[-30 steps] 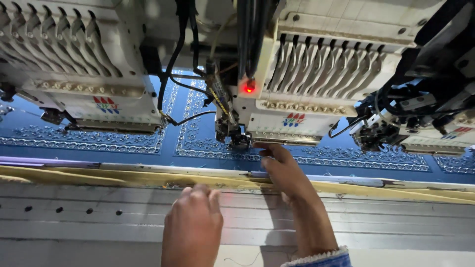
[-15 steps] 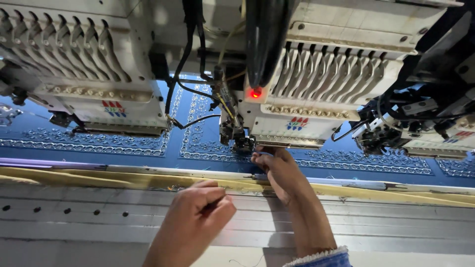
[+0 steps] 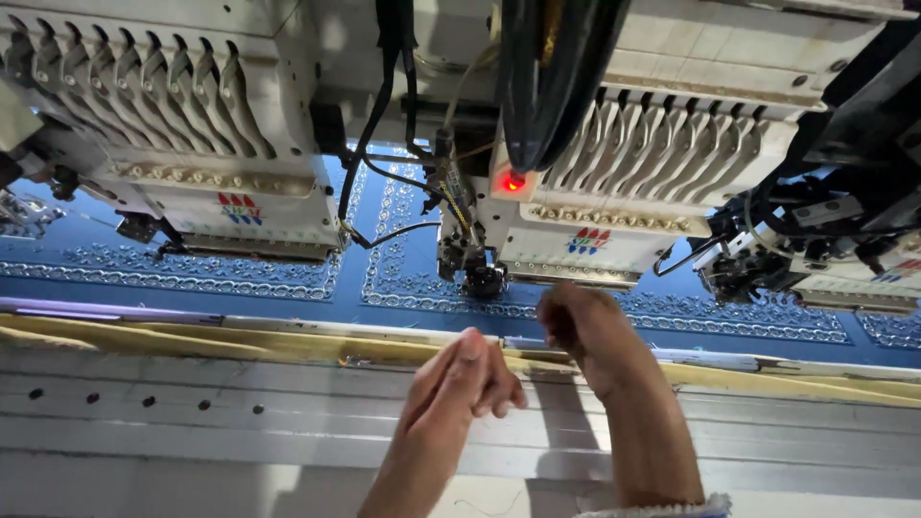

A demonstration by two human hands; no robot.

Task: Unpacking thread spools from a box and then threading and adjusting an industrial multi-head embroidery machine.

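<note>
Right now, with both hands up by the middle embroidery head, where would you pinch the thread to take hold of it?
Hard to say: the thread itself is too fine to see. Best guess, pinch just below the needle area, coming from the front, where the right hand already reaches; the left hand sits lower.

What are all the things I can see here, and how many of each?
embroidery heads: three, off-white, in a row along the top, the rightmost partly cut off
red lamp: one, lit, on the middle head
cables: several, black, hanging between the left and middle heads
fabric: one, blue with pale stitched borders, under the heads
frame rail: one, yellowish, along the fabric's near edge
metal table: one, grey, with small holes
left hand: one, fingers pinched, over the rail
right hand: one, curled, below the middle head
</note>
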